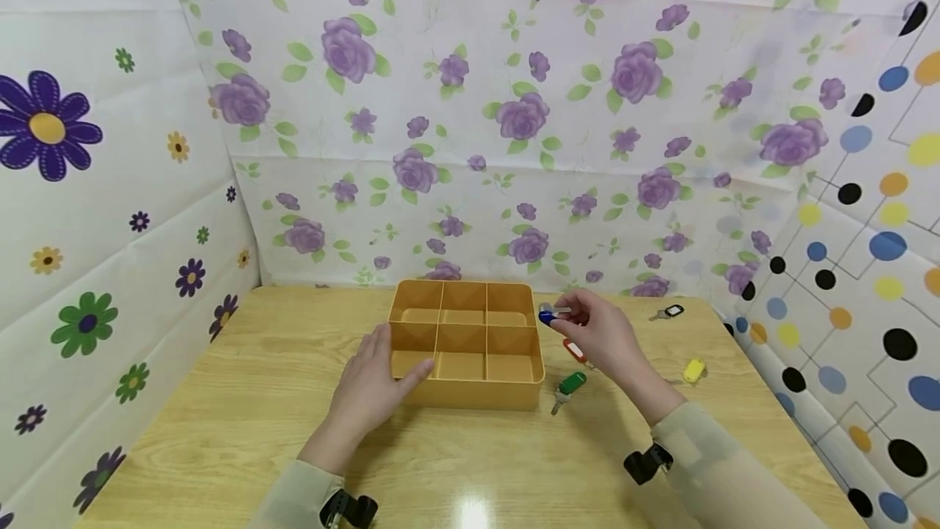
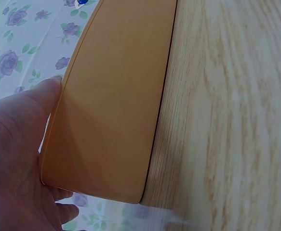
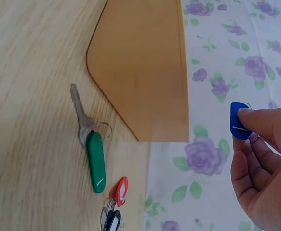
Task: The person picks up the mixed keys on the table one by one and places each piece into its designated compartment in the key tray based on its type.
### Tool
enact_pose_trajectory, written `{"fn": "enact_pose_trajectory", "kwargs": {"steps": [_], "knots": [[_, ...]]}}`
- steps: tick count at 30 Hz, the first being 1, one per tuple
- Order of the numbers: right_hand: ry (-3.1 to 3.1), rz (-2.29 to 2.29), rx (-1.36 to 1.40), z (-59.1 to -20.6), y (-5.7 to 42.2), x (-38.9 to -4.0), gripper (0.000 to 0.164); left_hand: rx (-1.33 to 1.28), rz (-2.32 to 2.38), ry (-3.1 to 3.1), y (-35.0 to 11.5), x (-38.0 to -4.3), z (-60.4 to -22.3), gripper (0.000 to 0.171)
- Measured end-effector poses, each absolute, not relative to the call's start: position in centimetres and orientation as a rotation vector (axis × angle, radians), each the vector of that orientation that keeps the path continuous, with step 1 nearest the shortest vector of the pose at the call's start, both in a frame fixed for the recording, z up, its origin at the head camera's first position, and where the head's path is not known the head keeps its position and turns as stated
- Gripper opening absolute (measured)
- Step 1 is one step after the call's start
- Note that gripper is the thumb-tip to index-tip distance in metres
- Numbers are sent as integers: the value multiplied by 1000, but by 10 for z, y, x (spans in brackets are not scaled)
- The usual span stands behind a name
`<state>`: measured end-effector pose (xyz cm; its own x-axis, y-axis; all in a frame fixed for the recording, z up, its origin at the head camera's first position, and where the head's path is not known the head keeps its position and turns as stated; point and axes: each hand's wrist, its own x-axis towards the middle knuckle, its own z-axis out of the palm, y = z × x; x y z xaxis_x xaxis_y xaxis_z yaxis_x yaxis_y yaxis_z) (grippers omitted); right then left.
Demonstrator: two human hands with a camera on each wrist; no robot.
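A yellow-orange organizer box (image 1: pixel 470 395), divided into two rows of three compartments, stands on the wooden table. My left hand (image 1: pixel 367 386) holds it at the front left corner, thumb over the front rim and fingers along the left side. Just off the box's right side, my right hand (image 1: pixel 605 335) pinches a key with a blue tag (image 3: pixel 239 122) between thumb and fingertips, raised above the table. The other fingers of that hand are curled in. Every compartment visible from the head view is bare inside.
Right of the box lie a key with a green tag (image 1: pixel 572 383) and one with a red tag (image 1: pixel 574 349), partly under my right hand. Farther right are a black-tagged key (image 1: pixel 673 311) and a yellow-tagged key (image 1: pixel 693 371). Patterned cloth walls (image 1: pixel 470 211) enclose the table (image 1: pixel 242 398).
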<state>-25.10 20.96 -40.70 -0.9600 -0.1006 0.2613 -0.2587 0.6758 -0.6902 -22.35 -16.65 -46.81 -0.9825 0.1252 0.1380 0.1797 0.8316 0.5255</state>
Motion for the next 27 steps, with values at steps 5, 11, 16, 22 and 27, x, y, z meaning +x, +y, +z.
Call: {"fn": "enact_pose_trajectory", "kwargs": {"steps": [5, 11, 16, 22, 27], "knots": [[-2680, 1201, 293, -406, 204, -255, 20, -240, -845, -2923, -168, -224, -470, 133], [-2661, 1182, 295, -403, 201, -260, 22, -245, -836, -2918, -168, -226, -471, 133], [-2652, 1188, 310, -402, 198, -265, 21, -244, -832, -2916, -168, -226, -473, 134], [-2638, 1193, 320, -402, 193, -274, 21, -248, -836, -2915, -168, -226, -472, 132], [-2647, 1212, 301, -405, 188, -280, 20, -244, -852, -2915, -167, -224, -471, 131]]}}
